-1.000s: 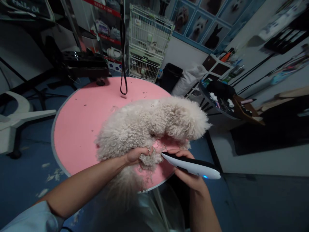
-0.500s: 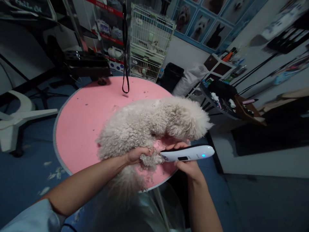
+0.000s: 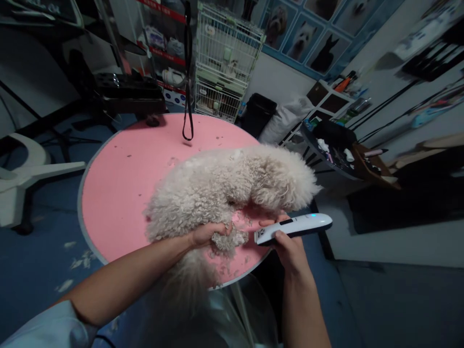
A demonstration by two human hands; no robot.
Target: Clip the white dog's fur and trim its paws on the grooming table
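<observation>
A small white curly-haired dog [image 3: 221, 188] lies on a round pink grooming table [image 3: 123, 193], its head toward the right edge. My left hand [image 3: 206, 234] is closed round one of the dog's paws near the table's front edge. My right hand [image 3: 288, 246] grips a white electric clipper [image 3: 293, 227] with a lit blue dot. The clipper's blade end points left, a short gap away from the held paw. Clipped fur lies scattered on the pink surface around the paw.
A black grooming loop [image 3: 187, 72] hangs over the table's far side. Behind stand a white wire cage [image 3: 224, 63], shelves, a black tool tray [image 3: 333, 145] at the right and a white chair base [image 3: 25, 169] at the left. Fur bits dot the blue floor.
My right hand has turned the clipper from angled down-right to nearly level, then drawn its blade a little right, away from the paw. My left hand has kept its hold.
</observation>
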